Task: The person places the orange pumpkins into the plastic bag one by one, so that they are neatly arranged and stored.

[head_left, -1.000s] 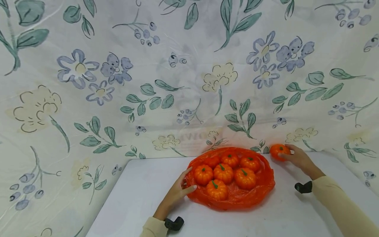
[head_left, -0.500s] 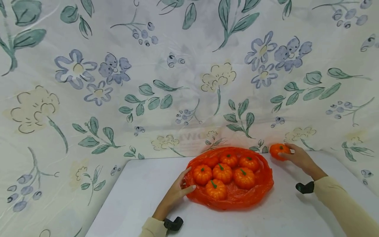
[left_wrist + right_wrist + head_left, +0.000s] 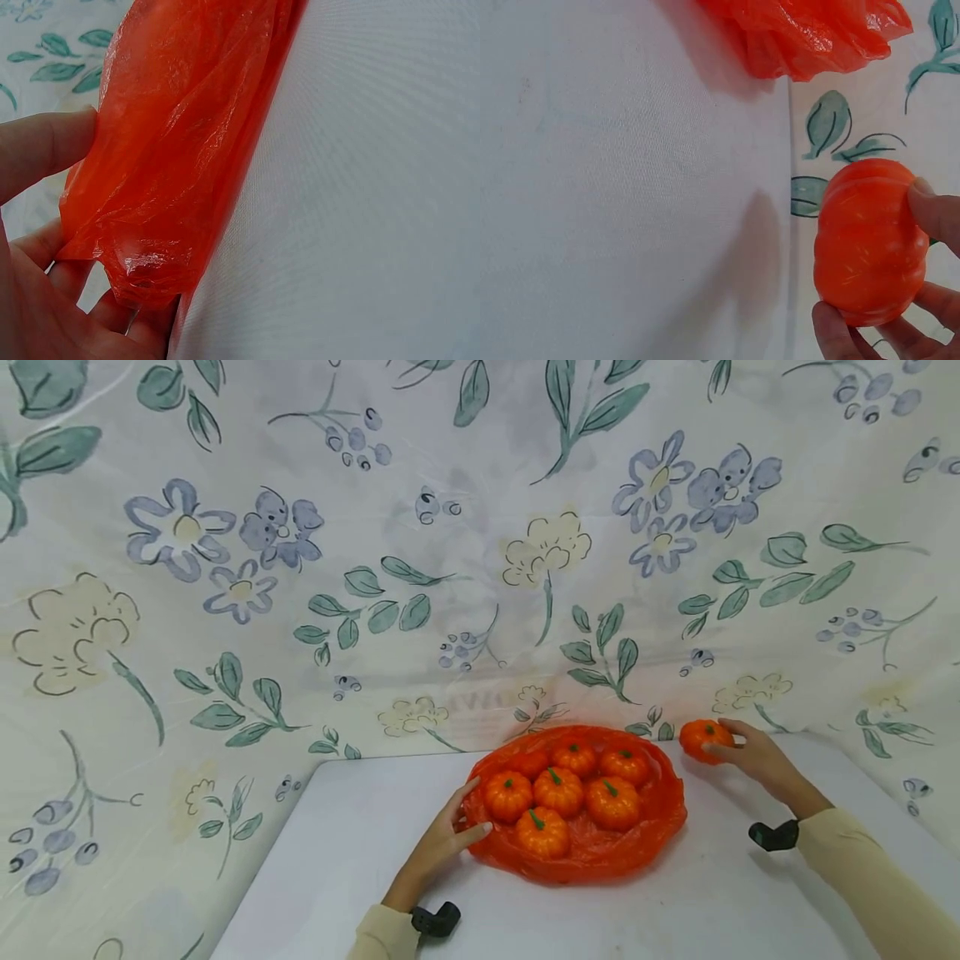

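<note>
An orange toy pumpkin [image 3: 702, 741] with a green stem is held by my right hand [image 3: 759, 764], thumb on one side and fingers on the other. In the right wrist view, the held pumpkin [image 3: 870, 241] is raised, its shadow falling apart from it on the table. My left hand [image 3: 441, 835] grips the left side of a red plastic bag [image 3: 652, 852], opened out like a shallow bowl. The left wrist view has the thumb at the bag's edge and the fingers under its crumpled plastic [image 3: 180, 150]. Several similar pumpkins [image 3: 558, 791] sit inside the bag, stems mostly up.
The bag stands on a white table [image 3: 360, 827] whose back edge meets a flower-printed sheet [image 3: 450, 568]. Bare tabletop [image 3: 720, 893] lies between the bag and my right forearm. A black wrist camera [image 3: 437, 919] is on my left wrist, another [image 3: 774, 836] on my right.
The whole head view has shifted slightly, with the scene drifting left and a little up. Both hands keep the same hold, on the bag and on the pumpkin.
</note>
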The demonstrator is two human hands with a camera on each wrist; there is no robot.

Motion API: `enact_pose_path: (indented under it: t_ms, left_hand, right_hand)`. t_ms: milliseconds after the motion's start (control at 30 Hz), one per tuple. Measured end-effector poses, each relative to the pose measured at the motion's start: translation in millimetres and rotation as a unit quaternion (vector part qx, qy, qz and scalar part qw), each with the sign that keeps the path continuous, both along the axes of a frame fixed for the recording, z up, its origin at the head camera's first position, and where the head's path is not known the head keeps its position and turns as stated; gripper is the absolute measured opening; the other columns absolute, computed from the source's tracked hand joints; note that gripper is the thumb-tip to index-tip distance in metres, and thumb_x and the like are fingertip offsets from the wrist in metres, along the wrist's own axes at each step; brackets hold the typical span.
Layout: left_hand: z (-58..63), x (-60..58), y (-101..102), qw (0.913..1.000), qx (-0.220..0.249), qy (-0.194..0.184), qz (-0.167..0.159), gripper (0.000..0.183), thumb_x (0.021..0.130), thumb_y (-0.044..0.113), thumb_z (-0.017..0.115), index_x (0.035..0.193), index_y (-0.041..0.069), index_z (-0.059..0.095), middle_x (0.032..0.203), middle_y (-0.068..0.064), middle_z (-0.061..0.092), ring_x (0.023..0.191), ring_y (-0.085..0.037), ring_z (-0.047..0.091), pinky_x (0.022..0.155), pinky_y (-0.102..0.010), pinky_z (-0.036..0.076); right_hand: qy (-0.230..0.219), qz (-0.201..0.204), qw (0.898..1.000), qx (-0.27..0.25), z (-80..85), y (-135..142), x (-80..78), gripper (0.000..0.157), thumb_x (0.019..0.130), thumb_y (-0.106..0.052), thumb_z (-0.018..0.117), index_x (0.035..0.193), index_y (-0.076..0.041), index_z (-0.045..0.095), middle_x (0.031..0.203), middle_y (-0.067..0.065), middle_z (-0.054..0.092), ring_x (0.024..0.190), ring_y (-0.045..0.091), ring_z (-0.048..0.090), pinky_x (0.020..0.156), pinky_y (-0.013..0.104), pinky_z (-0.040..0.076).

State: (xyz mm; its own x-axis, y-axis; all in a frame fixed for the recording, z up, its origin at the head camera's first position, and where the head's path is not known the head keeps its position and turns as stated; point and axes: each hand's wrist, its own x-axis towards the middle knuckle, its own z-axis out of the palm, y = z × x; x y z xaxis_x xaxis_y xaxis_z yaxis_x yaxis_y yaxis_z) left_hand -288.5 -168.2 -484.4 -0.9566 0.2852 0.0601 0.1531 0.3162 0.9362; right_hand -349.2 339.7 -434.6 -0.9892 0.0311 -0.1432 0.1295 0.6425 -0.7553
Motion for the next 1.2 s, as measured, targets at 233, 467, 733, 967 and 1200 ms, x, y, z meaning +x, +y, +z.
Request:
enact_pose_path:
  t_ms: [233, 467, 733, 967, 1200]
  left_hand:
    - [-1.2, 0.4, 1, 0.9999, 0.003, 0.009, -0.003, 0.074, 0.091, 0.025, 0.069, 0.156, 0.017, 0.033, 0.155, -0.016, 0.041, 0.123, -0.031, 0.052, 0.103, -0.050, 0.049]
    - [-0.5, 1.2, 1, 0.9999, 0.001, 0.010, -0.004, 0.074, 0.091, 0.025, 0.069, 0.156, 0.017, 0.033, 0.155, -0.016, 0.040, 0.123, -0.032, 0.052, 0.103, -0.050, 0.049]
    - [-2.7, 1.6, 1, 1.0000, 0.005, 0.005, -0.001, 0.074, 0.091, 0.025, 0.069, 0.155, 0.017, 0.034, 0.159, -0.017, 0.035, 0.130, -0.035, 0.048, 0.107, -0.058, 0.045]
    - [-3.4, -0.6, 0, 0.9999, 0.013, 0.003, -0.002, 0.073, 0.091, 0.023, 0.068, 0.155, 0.019, 0.034, 0.157, -0.015, 0.038, 0.124, -0.031, 0.052, 0.104, -0.050, 0.049]
    - [0.1, -2.1, 1, 1.0000, 0.006, 0.003, 0.001, 0.074, 0.091, 0.026, 0.069, 0.156, 0.019, 0.033, 0.158, -0.016, 0.037, 0.126, -0.032, 0.051, 0.104, -0.052, 0.049]
  right_hand:
    - [0.018, 0.004, 1.000, 0.020, 7.0, -7, 8.0, 0.100, 0.093, -0.056, 0.062, 0.157, 0.004, 0.014, 0.156, 0.037, 0.020, 0.134, 0.057, 0.031, 0.105, 0.069, 0.039]
    - [0.043, 0.022, 0.999, 0.019, 13.1, -21, 15.0, 0.097, 0.092, -0.055, 0.063, 0.157, 0.002, 0.018, 0.154, 0.036, 0.026, 0.131, 0.055, 0.039, 0.100, 0.066, 0.046]
    - [0.076, 0.046, 0.996, 0.020, 20.4, -41, 26.5, 0.087, 0.094, -0.044, 0.066, 0.155, 0.002, 0.024, 0.155, 0.034, 0.028, 0.131, 0.056, 0.038, 0.096, 0.061, 0.051]
    - [0.095, 0.074, 0.993, 0.012, 31.8, -55, 35.6, 0.091, 0.090, -0.051, 0.068, 0.154, 0.000, 0.028, 0.155, 0.032, 0.030, 0.132, 0.056, 0.039, 0.095, 0.059, 0.053]
    - [0.107, 0.096, 0.990, 0.001, 43.8, -66, 46.7, 0.088, 0.091, -0.047, 0.069, 0.154, -0.002, 0.029, 0.154, 0.031, 0.031, 0.131, 0.055, 0.043, 0.093, 0.056, 0.055]
